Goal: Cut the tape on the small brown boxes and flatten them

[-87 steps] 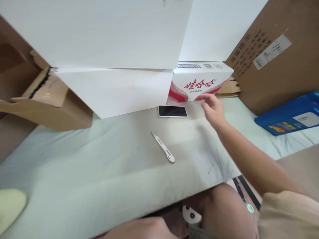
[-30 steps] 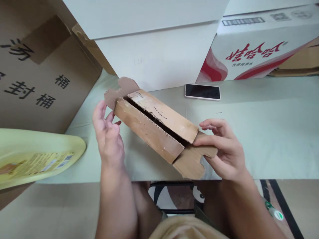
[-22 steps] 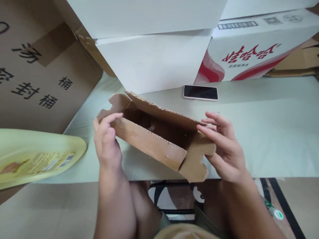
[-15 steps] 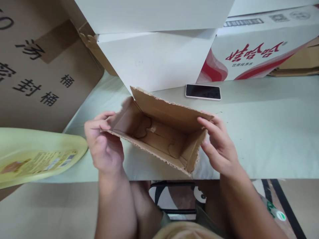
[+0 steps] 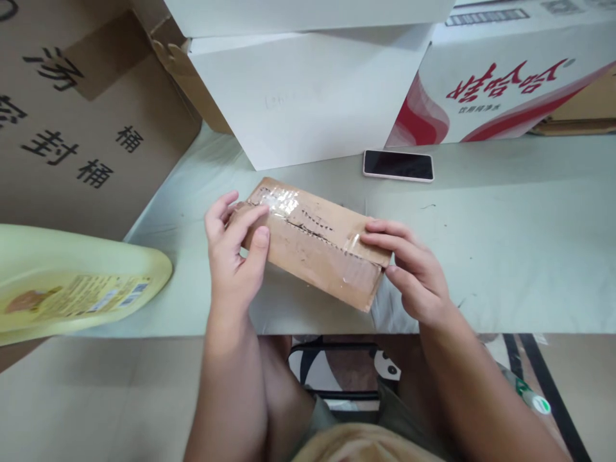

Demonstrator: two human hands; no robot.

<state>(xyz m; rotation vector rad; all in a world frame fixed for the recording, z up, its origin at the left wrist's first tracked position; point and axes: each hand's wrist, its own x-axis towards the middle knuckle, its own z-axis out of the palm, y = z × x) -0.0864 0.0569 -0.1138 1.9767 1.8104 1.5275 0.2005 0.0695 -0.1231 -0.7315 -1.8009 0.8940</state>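
Note:
Between my two hands is a small brown cardboard box (image 5: 317, 247), its taped face with a seam and dark dashed marks turned up toward me. My left hand (image 5: 235, 247) grips its left end, index finger and thumb lying over the near edge and top. At the right end, my right hand (image 5: 409, 266) holds the corner, with fingers on the upper face and the thumb at the side. The box lies at a slant over the pale green tablecloth (image 5: 505, 244); whether it touches the cloth I cannot tell. Its inside is hidden from view.
A phone (image 5: 398, 165) lies beyond the box, before a white carton (image 5: 312, 96). A red-and-white carton (image 5: 500, 83) stands back right. A large brown carton (image 5: 86, 122) and a yellow bottle-shaped container (image 5: 86, 282) are at left. The table's front edge runs below my hands.
The box has turned over: its open inside faced me before, and now its taped outer face does. My left hand has moved right and up, with its fingers regripped on the box.

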